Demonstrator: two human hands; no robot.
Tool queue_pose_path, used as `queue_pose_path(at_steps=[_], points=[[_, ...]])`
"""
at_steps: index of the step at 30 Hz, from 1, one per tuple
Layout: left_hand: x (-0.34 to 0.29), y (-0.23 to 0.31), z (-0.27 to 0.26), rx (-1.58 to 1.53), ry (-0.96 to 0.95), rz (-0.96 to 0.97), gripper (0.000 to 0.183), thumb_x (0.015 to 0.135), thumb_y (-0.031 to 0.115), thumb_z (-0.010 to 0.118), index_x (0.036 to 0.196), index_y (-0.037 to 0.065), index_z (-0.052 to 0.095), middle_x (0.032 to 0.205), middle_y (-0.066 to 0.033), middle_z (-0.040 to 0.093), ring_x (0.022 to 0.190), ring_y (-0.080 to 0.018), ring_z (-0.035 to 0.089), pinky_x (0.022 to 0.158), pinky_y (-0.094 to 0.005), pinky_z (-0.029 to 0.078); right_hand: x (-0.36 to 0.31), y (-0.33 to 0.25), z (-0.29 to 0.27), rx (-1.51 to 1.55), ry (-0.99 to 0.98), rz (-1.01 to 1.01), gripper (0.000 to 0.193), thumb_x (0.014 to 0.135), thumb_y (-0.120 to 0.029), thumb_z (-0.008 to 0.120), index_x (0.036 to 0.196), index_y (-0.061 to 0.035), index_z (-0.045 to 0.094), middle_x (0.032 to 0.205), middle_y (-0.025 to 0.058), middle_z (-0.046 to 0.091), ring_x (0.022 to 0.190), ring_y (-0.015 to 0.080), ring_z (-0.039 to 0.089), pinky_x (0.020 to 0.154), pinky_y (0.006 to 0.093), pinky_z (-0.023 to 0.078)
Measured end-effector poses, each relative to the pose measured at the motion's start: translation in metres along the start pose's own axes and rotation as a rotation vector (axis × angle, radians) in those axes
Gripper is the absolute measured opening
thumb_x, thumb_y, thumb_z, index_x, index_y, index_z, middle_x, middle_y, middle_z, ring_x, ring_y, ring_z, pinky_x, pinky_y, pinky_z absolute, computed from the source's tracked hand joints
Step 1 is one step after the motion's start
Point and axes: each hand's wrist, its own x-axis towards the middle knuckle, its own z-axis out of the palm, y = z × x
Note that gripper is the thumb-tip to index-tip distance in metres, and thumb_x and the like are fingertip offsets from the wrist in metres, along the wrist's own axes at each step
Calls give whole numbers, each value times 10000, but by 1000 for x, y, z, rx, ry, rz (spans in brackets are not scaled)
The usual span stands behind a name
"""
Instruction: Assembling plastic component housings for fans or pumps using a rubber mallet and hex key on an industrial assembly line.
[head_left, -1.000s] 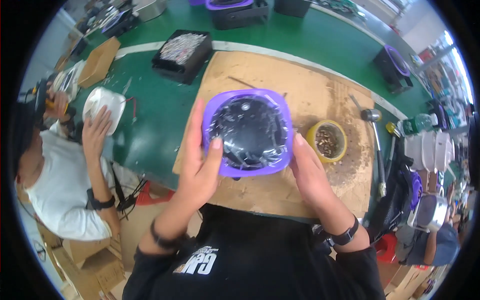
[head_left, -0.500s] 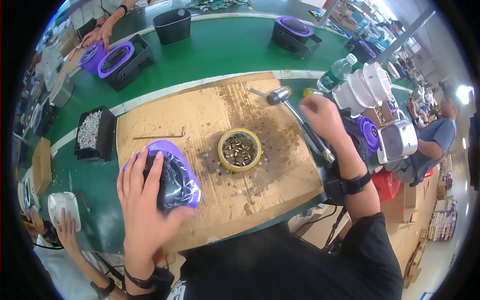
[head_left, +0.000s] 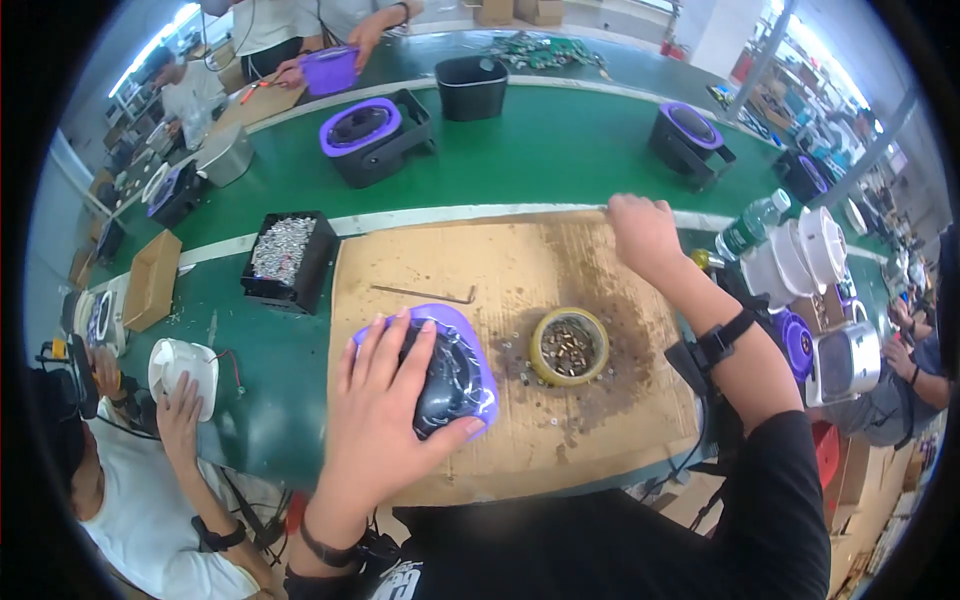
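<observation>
My left hand lies with fingers spread over a rounded purple housing with a glossy black centre, which rests on the cardboard sheet. Just beyond the housing is a hex key. To the right stands a yellow tape-roll ring, with small brass-coloured metal pieces inside it. My right hand is closed at the cardboard's far right edge. What its fingers grip, if anything, is hidden; the hammer-like tool seen there earlier is covered by my hand and forearm.
A black bin of small silver parts stands left of the cardboard. A water bottle and stacked white housings stand right. Purple-and-black units sit across the green table. A co-worker's hand touches a white housing at left.
The view has turned left, so the bench appears shifted right. My right hand has moved over the spot where the hammer-like tool lay. My left hand stays on the purple housing.
</observation>
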Motion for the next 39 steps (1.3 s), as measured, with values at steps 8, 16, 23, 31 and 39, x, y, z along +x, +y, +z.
queue_pose_path(at_steps=[8, 16, 23, 31, 39], points=[[13, -14, -2, -47, -28, 66, 941, 680, 477, 813, 1431, 22, 477, 1518, -201, 412, 1427, -384, 361, 1174, -553, 201, -45, -85, -138, 1010, -78, -221, 203, 952, -210, 584, 1027, -21, 575, 804, 216, 659, 772, 381, 675, 676, 463, 524], [13, -15, 7, -179, 71, 90, 847, 654, 363, 822, 1373, 13, 543, 1429, -196, 511, 1363, -382, 451, 1141, -534, 291, -57, -128, -154, 688, -32, -314, 209, 834, -173, 688, 864, -7, 565, 651, 166, 651, 636, 329, 693, 538, 413, 551], [7, -20, 15, -186, 111, 144, 772, 660, 330, 825, 1330, 27, 592, 1384, -206, 540, 1311, -408, 494, 1094, -498, 377, -56, -132, -128, 1054, -71, -300, 229, 838, -135, 741, 836, -42, 532, 645, 106, 590, 558, 268, 608, 520, 381, 472], [11, -18, 17, -214, 166, 182, 697, 668, 311, 821, 1262, 11, 613, 1307, -202, 561, 1232, -417, 528, 1050, -522, 405, -80, -141, -100, 1609, -310, 4, 270, 942, -183, 711, 843, -53, 496, 646, -29, 542, 573, 24, 483, 472, 220, 361], [16, -22, 14, -94, 125, 280, 695, 675, 302, 799, 1256, -3, 572, 1301, -246, 542, 1227, -442, 519, 1032, -536, 421, -67, -139, -107, 1638, -360, 14, 242, 957, -182, 686, 867, -44, 509, 631, -38, 537, 545, 21, 472, 460, 226, 346]])
